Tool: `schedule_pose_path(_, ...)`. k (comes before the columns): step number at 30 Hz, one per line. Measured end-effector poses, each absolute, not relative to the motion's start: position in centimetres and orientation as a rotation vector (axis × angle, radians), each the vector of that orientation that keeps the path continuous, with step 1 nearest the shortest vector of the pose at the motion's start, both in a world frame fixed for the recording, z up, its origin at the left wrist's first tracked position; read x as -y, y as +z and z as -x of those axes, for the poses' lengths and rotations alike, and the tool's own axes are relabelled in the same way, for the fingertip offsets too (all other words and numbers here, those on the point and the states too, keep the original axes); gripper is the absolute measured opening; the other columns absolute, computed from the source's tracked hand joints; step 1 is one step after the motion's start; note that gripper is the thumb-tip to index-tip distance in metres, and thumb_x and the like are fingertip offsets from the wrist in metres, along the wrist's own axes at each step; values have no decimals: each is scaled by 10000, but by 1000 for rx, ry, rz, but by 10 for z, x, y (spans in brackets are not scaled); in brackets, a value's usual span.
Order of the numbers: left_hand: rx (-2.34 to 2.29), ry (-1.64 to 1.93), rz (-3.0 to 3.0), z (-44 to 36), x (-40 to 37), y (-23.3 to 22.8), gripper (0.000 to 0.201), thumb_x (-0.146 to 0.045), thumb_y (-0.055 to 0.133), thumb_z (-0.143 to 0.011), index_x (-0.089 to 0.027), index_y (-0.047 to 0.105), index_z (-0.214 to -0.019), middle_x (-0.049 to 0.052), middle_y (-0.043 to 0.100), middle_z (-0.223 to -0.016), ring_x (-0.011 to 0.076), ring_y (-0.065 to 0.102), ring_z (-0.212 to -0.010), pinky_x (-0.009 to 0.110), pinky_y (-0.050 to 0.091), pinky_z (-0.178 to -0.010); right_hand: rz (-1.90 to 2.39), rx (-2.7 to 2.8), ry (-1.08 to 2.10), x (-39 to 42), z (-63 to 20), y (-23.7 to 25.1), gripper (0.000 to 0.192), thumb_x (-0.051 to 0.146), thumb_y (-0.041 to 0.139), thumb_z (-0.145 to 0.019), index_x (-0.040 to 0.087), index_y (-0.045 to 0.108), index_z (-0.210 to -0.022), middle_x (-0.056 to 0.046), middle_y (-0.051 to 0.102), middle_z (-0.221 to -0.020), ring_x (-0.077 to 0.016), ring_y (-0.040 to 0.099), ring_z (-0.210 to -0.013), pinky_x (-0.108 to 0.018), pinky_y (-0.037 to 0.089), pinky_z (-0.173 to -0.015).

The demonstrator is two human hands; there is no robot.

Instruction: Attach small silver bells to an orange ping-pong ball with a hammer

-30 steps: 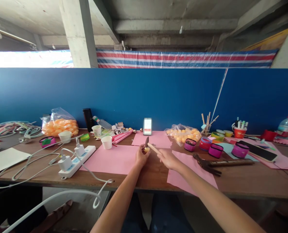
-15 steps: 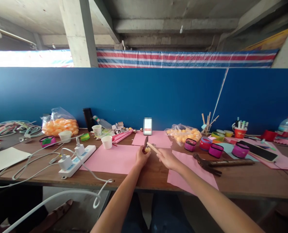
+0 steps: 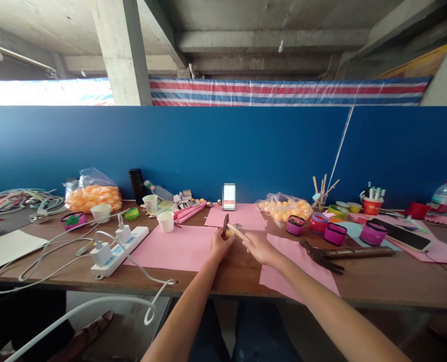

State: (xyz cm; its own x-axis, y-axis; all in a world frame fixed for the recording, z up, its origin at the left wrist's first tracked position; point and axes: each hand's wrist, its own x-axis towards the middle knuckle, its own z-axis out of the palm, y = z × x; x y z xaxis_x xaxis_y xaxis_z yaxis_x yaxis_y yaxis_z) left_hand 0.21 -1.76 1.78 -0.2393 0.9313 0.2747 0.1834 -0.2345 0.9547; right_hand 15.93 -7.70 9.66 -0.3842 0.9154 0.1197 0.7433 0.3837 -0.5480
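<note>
Small hammer (image 3: 237, 232) slightly lower than before

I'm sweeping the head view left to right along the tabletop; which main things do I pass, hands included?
White sheet → bag of orange balls → black cylinder → plain white cup → pink sticks → left hand → right hand → large hammer lying down → red-capped bottle.
</note>
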Motion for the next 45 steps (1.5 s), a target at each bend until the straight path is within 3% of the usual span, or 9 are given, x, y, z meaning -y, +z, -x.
schedule_pose_path(5, -1395, 1535, -1365, -2, 19, 20, 188, -193, 691, -537, -139, 585, -683, 23, 620, -648, 139, 593, -612, 251, 473, -611, 1405, 2240, 578, 78, -159, 97, 206, 302, 359, -860, 177, 509, -796, -9, 601, -687, -114, 530, -577, -214, 318, -537)
schedule_pose_path(13, -1396, 1561, -1327, -3, 15, 17, 322, -170, 693, -548, -142, 609, -858, 41, 649, -778, 140, 609, -692, 253, 479, -664, 1414, 2213, 564, 73, -160, 93, 189, 275, 362, -848, 173, 508, -785, -14, 608, -683, -119, 539, -599, -214, 329, -545)
schedule_pose_path(25, -1368, 1517, -1388, -3, 16, 16, 261, -184, 676, -577, -126, 594, -818, 50, 641, -745, 142, 601, -674, 266, 483, -661, 1432, 2214, 633, 74, -161, 92, 204, 306, 366, -847, 173, 514, -806, -11, 602, -674, -111, 537, -575, -210, 336, -530)
schedule_pose_path(32, -1357, 1618, -1315, 0, 12, 11, 380, -173, 674, -585, -160, 551, -944, 59, 617, -902, 127, 587, -743, 256, 477, -691, 1392, 2126, 716, 71, -166, 95, 243, 308, 339, -848, 173, 535, -898, 3, 597, -668, -92, 509, -495, -211, 355, -515)
schedule_pose_path(38, -1334, 1646, -1291, 0, 12, 11, 437, -174, 682, -577, -160, 548, -993, 68, 608, -899, 130, 581, -733, 265, 473, -699, 1384, 2095, 740, 66, -172, 90, 263, 320, 332, -845, 166, 537, -903, 6, 589, -657, -86, 490, -462, -198, 351, -460)
schedule_pose_path(45, -1293, 1629, -1357, 1, 10, 8, 368, -187, 660, -607, -175, 588, -968, 56, 639, -898, 142, 592, -745, 282, 467, -711, 1402, 2114, 733, 70, -168, 90, 221, 287, 356, -841, 165, 534, -885, 6, 595, -640, -79, 496, -454, -203, 363, -490)
